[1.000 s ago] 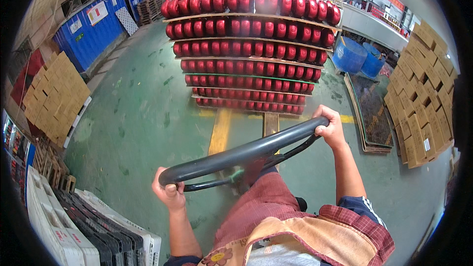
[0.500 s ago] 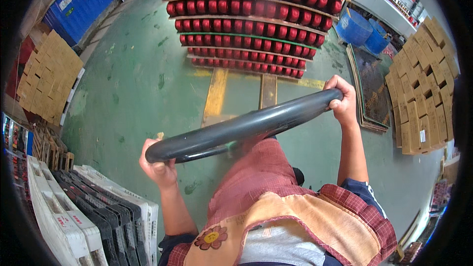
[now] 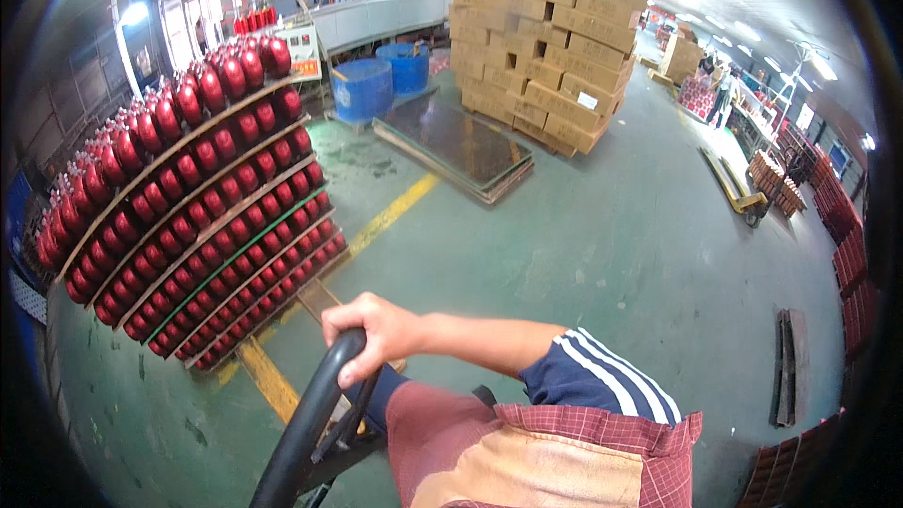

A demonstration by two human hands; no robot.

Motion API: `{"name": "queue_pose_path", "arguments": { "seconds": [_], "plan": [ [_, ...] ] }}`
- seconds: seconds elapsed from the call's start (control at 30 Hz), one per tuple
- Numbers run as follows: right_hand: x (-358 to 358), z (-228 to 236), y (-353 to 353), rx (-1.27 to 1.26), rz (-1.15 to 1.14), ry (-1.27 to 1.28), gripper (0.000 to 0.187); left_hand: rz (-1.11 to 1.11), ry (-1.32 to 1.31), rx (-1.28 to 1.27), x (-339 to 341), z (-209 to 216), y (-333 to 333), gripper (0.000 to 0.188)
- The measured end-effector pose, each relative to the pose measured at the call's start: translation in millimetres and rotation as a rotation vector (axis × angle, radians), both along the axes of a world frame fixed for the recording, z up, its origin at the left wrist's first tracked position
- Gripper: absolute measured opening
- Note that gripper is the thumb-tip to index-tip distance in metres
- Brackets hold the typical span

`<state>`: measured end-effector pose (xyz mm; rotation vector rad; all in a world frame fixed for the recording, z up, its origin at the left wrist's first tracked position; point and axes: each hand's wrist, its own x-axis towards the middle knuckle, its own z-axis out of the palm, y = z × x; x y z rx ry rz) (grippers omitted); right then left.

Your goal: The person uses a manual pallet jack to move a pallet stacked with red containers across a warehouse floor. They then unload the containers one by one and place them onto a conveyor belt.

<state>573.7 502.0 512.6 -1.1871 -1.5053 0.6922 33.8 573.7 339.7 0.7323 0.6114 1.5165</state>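
Note:
My right hand (image 3: 372,334) is wrapped round the upper end of a thick black curved handle (image 3: 310,414), which looks like a pallet jack's handle. Its lower end runs out of the picture at the bottom edge. Out of view is my left hand. Beneath the handle, part of a dark frame (image 3: 343,452) shows beside my leg. Past it, two worn yellow, fork-like bars (image 3: 268,381) reach toward a tall stack of glossy red bottles (image 3: 202,216). The bottles stand in several tiers with thin boards between them.
Right of the stack lie flat dark boards (image 3: 461,150), with blue drums (image 3: 362,91) behind. A tall pile of brown cartons (image 3: 546,47) stands beyond. Far right are a yellow pallet jack (image 3: 734,188), dark planks (image 3: 790,367) on the floor and rows of reddish stacks (image 3: 851,254).
My view has swung right, so the bottle stack and handle now appear farther left. My left hand, earlier on the handle's other end, has left the picture. My right hand keeps its grip.

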Motion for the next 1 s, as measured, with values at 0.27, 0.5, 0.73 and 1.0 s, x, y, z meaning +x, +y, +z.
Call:
{"name": "queue_pose_path", "arguments": {
  "seconds": [0.27,0.5,0.73,1.0],
  "plan": [
    [-8,3,-43,0.148,-0.092,-0.141,0.04,0.51,0.698,0.481,34,19,6,0.063],
    [-18,-12,-43,0.353,-0.127,-0.083,0.049,0.557,0.314,0.433,57,30,-8,0.062],
    [-12,-22,-61,0.397,-0.128,-0.026,0.059,0.456,0.063,0.386,92,64,-69,0.072],
    [-22,-80,-286,0.367,0.245,0.042,0.044,-0.072,0.24,0.507,65,51,-284,0.074]
  ]
}}
